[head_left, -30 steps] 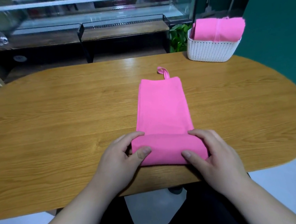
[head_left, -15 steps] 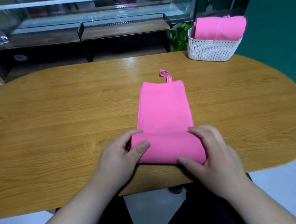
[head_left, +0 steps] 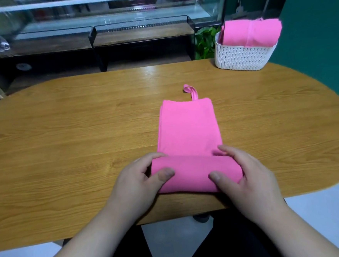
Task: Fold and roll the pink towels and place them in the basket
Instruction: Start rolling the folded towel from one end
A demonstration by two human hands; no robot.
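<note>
The towel (head_left: 186, 127) lies folded lengthwise mid-worktop (head_left: 63, 141), with its near end rolled. The left grip (head_left: 139, 178) and right grip (head_left: 249, 182) each clasp one end of the roll, thumbs near and fingers over the top, likely to keep it tight and even. The basket (head_left: 243, 57), far right, holds a second towel (head_left: 251, 32).

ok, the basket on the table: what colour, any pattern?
White basket, with a fine woven-look texture on its wall. Head view, far right.
</note>
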